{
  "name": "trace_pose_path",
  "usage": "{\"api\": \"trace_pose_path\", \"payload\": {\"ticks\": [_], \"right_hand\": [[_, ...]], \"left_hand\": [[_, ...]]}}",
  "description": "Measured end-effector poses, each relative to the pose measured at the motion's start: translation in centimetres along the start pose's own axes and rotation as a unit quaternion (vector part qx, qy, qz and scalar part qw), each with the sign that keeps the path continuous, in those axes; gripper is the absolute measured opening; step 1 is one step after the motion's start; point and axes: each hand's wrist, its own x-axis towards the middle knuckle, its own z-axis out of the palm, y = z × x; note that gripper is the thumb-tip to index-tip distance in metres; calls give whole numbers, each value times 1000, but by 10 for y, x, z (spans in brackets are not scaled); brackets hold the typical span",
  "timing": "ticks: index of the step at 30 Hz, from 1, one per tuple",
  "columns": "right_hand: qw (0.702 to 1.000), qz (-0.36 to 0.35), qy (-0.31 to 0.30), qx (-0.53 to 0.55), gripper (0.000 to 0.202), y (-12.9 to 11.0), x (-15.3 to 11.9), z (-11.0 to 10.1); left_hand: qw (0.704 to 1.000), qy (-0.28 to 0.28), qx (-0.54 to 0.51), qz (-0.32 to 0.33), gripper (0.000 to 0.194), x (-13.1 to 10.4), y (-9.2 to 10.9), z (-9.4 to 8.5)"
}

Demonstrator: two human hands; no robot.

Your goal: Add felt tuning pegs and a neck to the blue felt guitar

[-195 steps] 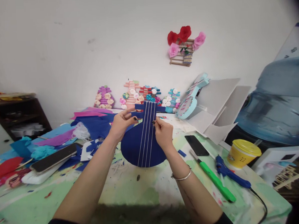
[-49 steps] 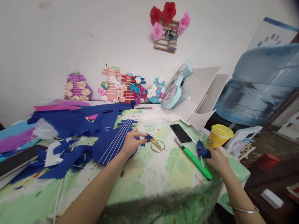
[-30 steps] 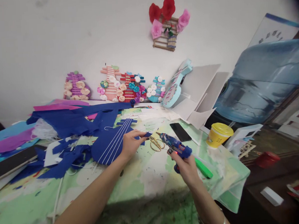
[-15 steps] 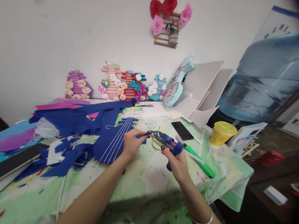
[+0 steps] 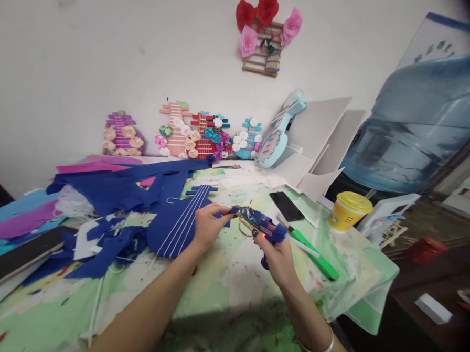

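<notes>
My right hand [image 5: 279, 259] is wrapped round the grip of a blue hot glue gun [image 5: 263, 223], whose small red light glows by the thumb. A white glue stick [image 5: 304, 245] sticks out of its back end. With fingertips pinched, my left hand [image 5: 208, 225] holds a small dark blue piece [image 5: 233, 210] against the gun's nozzle; I cannot tell whether they touch. Left of that hand, a dark blue pipa-shaped cutout [image 5: 170, 227] with white strings lies on the table, partly hidden by the hand.
A green-handled knife [image 5: 322, 266] and a black phone [image 5: 287, 205] lie to the right. Beyond are a yellow lidded cup [image 5: 349, 210] and a large water bottle [image 5: 417, 124]. Blue scraps [image 5: 116, 245] cover the left. Several decorated pipa models [image 5: 203, 138] line the wall.
The glue gun has tilted very slightly, and the blue piece in my left fingers has shifted a little at its nozzle. Otherwise both hands hold nearly the same place.
</notes>
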Motion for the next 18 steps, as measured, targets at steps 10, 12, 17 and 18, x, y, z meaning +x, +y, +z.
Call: {"api": "trace_pose_path", "payload": {"ticks": [10,12,17,18], "right_hand": [[1000,0,16,-6,27,-1,-1,-1],[1000,2,23,-12,26,1,0,-3],[1000,-4,28,-11,25,4,0,-6],[999,-1,29,-14,26,4,0,-7]], "left_hand": [[1000,15,-7,1,6,0,1,0],[1000,16,-8,-1,7,0,2,0],[1000,13,-6,1,7,-1,3,0],[1000,12,-6,0,7,-1,3,0]]}}
